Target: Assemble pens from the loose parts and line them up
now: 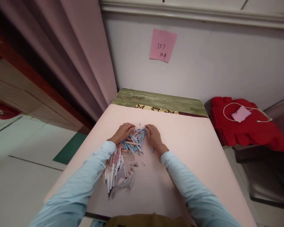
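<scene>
A loose pile of pens and thin sticks, in blue, orange and white, lies on the pale pink tabletop. My left hand is at the pile's upper left edge, its fingers curled together. Across from it, my right hand bends its closed fingers against the upper right edge. A pale pen lies between both sets of fingertips; what the fingers grip is hidden. Nearer to me are white brushes with dark tips, beside clear plastic pieces.
A green patterned strip shows at the table's far end, by the wall. A pink note is stuck to the wall. On the right lies red cloth with a white cord. A pinkish curtain hangs at the left.
</scene>
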`<state>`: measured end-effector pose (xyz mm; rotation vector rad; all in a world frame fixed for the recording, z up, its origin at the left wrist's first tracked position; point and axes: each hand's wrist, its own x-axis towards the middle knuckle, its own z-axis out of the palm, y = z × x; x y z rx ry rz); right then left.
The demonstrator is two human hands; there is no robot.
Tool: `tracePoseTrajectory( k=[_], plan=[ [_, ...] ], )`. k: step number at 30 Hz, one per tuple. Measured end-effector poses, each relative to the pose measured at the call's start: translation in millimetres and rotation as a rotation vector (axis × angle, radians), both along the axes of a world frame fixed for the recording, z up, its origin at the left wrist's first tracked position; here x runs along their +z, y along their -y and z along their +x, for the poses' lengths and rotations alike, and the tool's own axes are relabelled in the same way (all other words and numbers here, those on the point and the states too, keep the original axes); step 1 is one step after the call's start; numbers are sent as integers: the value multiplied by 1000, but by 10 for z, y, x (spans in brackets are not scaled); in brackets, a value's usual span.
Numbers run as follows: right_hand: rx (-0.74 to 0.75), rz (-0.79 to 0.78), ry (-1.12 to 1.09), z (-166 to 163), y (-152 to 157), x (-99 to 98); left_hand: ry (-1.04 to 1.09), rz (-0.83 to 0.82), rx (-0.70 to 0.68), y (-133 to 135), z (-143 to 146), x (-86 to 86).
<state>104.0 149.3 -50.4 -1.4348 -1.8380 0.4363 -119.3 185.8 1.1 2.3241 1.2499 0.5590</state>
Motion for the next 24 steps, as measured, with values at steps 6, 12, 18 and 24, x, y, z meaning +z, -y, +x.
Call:
tracePoseTrajectory(
  k=[6,12,18,24],
  plan=[
    [-32,-25,-62,-71,155,82,-36,-7,-6,13,80,-32],
    [-8,-46,51,-54,156,215,45,-74,-40,64,106,32],
    [8,-70,49,-61,156,276,319,-263,37,140,117,15],
    [64,-97,12,-94,163,281,400,-298,208,46,2,-90]
  ],
)
